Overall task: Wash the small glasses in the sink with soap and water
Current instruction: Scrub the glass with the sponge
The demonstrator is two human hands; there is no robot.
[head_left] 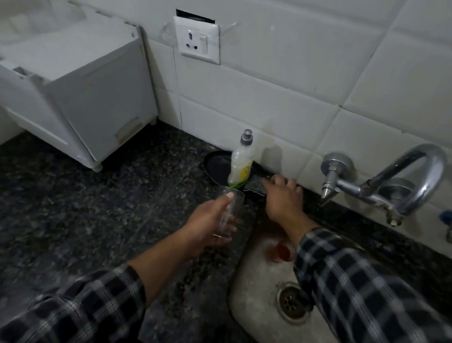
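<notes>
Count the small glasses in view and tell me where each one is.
2. One clear glass is gripped in the left hand above the counter; one reddish-tinted glass sits in the sink, partly behind the right arm, which may hide others.

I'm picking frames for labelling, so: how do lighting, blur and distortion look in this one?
Head view: dim, flat light, highlights on the tap; head view: checked sleeves smear with motion blur; head view: wide lens bows the wall tiles, and the clear glass in the left hand barely shows against the dark counter.
</notes>
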